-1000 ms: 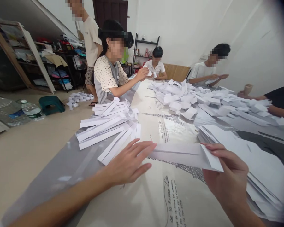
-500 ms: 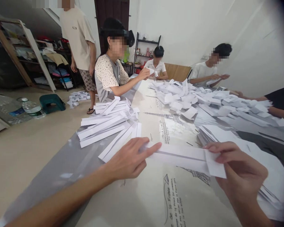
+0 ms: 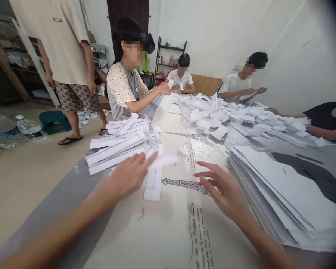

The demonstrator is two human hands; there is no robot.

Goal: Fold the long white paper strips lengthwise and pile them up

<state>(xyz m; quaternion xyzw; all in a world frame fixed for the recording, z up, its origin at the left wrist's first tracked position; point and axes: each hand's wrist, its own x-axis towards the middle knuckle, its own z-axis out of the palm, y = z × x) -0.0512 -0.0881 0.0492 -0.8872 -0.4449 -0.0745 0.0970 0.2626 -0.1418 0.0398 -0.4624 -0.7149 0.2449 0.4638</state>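
Observation:
My left hand (image 3: 130, 173), smeared by motion, is over the near edge of a pile of folded white paper strips (image 3: 114, 151). Its index finger reaches forward, and a blurred folded paper strip (image 3: 169, 159) sticks out to the right from its fingers; the grip itself is partly hidden. Just below that hand, another folded strip (image 3: 153, 183) lies lengthwise on the table. My right hand (image 3: 222, 183) hovers open above the printed tablecloth (image 3: 173, 228), fingers spread and nothing in them. To its right is a thick stack of white paper sheets (image 3: 271, 186).
A large heap of folded paper pieces (image 3: 212, 108) covers the far part of the table. Several people sit around it handling paper; one person (image 3: 70, 56) stands at the left. On the floor are a green stool (image 3: 54, 121) and large water bottles (image 3: 30, 127).
My right hand has let go of the folded strip and opened. My left hand has moved left toward the strip pile, with the strip. The standing person has come closer.

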